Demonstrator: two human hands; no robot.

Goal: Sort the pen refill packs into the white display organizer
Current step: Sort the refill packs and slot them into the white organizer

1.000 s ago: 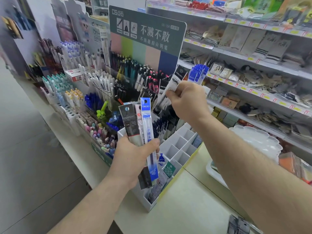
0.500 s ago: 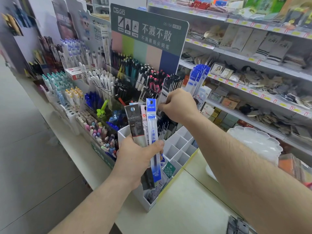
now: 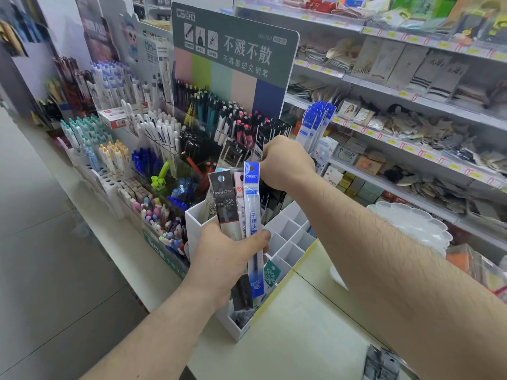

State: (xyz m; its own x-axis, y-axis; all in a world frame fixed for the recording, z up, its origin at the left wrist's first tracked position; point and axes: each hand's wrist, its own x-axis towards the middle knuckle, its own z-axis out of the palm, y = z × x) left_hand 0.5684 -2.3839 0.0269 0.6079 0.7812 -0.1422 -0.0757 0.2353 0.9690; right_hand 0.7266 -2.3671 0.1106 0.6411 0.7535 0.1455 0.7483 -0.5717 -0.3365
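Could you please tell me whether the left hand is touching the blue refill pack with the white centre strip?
Touching. The head view shows the left hand gripping a fan of packs, its thumb pressed across the front of the blue refill pack.

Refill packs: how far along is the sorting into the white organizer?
Partly done. Black packs and blue packs already stand in the white organizer's back slots. In hand: the left hand grips a fan of mixed refill packs, and the right hand is at the black packs. Left: that fan, with many front compartments showing nothing inside.
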